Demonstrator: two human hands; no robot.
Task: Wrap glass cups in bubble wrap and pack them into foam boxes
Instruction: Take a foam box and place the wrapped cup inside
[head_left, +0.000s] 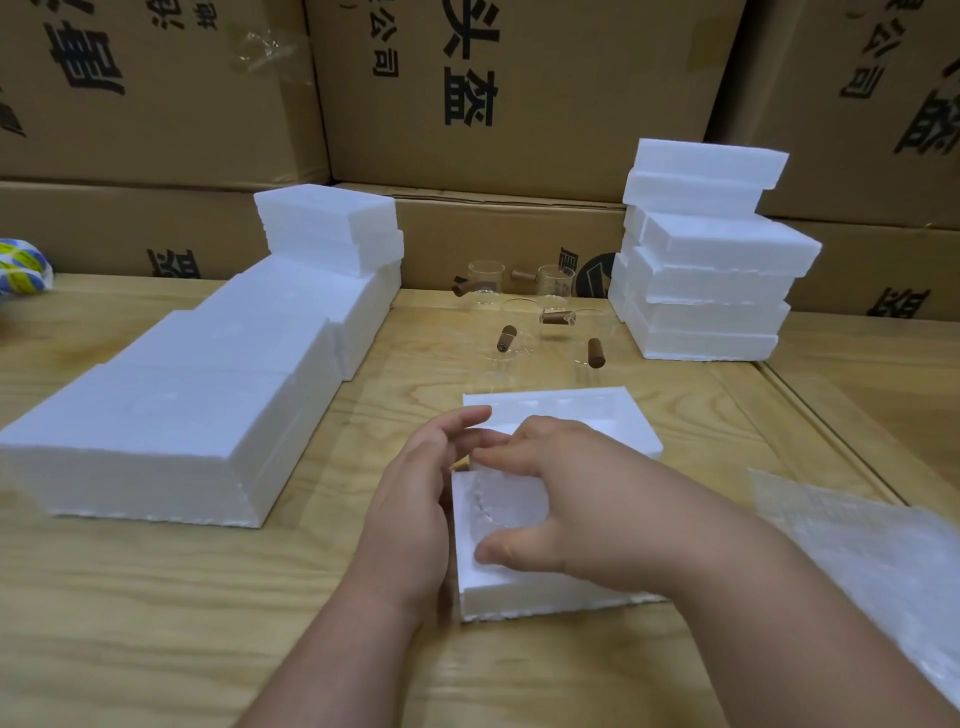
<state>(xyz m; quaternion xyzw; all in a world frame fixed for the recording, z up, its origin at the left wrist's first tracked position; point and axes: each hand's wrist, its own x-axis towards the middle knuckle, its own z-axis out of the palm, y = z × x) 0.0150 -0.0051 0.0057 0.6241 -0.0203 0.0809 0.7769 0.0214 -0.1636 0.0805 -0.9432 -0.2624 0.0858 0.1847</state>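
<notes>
A white foam box (514, 592) lies open on the wooden table in front of me. Inside its cavity sits a cup wrapped in bubble wrap (511, 501). My right hand (566, 499) reaches over it, fingers and thumb curled around the wrapped cup. My left hand (415, 499) lies against the box's left wall with relaxed fingers. A second foam piece (618, 415) lies just behind the box. Several bare glass cups with wooden handles (524, 317) stand farther back. Loose bubble wrap sheets (878, 561) lie at the right.
A long row of foam boxes (208, 384) runs along the left, stacked higher at the back. Another tall foam stack (706, 260) stands at the right rear. Cardboard cartons (519, 104) wall off the back. A roll of tape (23, 267) sits at far left.
</notes>
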